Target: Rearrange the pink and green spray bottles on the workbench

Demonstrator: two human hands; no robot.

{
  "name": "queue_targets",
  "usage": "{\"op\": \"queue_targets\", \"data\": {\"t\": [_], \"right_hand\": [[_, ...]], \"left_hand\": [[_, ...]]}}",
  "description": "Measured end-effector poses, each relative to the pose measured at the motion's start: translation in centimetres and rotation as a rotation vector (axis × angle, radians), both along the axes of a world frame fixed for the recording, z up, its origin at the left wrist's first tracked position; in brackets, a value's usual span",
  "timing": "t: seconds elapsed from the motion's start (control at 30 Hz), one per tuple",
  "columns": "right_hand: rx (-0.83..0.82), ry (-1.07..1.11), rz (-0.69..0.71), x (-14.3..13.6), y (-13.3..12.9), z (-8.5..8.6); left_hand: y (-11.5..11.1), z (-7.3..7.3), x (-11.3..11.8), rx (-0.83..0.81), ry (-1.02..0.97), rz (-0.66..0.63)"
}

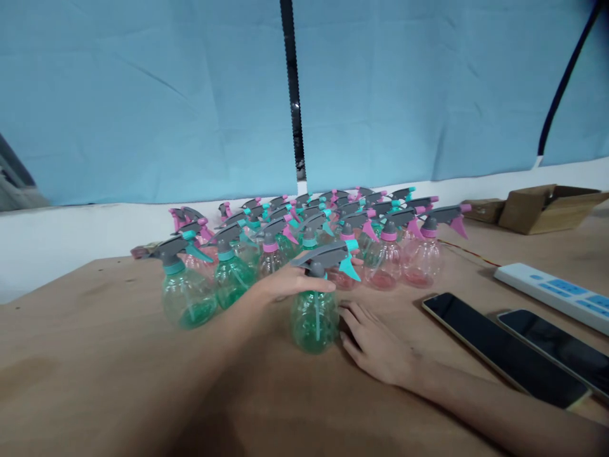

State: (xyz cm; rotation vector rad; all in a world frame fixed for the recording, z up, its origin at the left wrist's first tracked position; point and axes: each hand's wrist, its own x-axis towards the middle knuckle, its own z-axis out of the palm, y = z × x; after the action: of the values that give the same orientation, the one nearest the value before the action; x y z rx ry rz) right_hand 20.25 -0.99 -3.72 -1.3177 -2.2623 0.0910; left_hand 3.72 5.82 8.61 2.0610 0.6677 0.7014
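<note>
My left hand [290, 281] is closed round the neck of a green spray bottle [314, 324], just below its grey head and turquoise trigger. The bottle stands about upright over the table, with a little green showing at its bottom. My right hand [373, 343] rests on the table at the bottle's right side. Its fingers are loosely bent and apart, their tips close to the bottle; whether they touch it I cannot tell. Behind my hands stand several more spray bottles, among them a green one [188, 298] at the left and a pink one [422, 260] at the right.
On the wooden table [95, 355], two phones [499, 346] lie to the right beside a white power strip [556, 292]. An open cardboard box [547, 209] is at the back right. A blue sheet [190, 95] hangs behind the bottles.
</note>
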Motion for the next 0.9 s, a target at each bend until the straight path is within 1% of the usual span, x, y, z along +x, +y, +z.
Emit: {"op": "queue_targets", "data": {"t": [0.1, 0.2, 0.3, 0.43, 0.6, 0.8, 0.9], "right_hand": [[-0.026, -0.012, 0.005, 0.0, 0.0, 0.2], [-0.043, -0.012, 0.003, 0.0, -0.1, 0.3], [-0.044, -0.013, 0.004, 0.1, -0.1, 0.3], [-0.036, -0.002, 0.011, 0.1, -0.1, 0.1], [-0.024, 0.001, 0.015, 0.0, -0.2, 0.1], [-0.043, -0.024, 0.041, 0.2, -0.2, 0.3], [-0.027, -0.010, 0.047, 0.2, -0.2, 0.2]], "left_hand": [[-0.2, -0.3, 0.5, -0.199, -0.111, -0.045], [-0.2, -0.9, 0.4, -0.263, -0.262, -0.044], [-0.1, -1.2, -0.3, -0.283, -0.369, -0.083], [0.1, -1.3, -1.1, -0.298, -0.374, -0.084], [0.5, -1.7, -1.4, -0.306, -0.428, -0.131], [0.8, -3.0, -1.2, -0.246, -0.541, -0.089], [0.7, -3.1, -0.9, -0.221, -0.542, -0.075]]}}
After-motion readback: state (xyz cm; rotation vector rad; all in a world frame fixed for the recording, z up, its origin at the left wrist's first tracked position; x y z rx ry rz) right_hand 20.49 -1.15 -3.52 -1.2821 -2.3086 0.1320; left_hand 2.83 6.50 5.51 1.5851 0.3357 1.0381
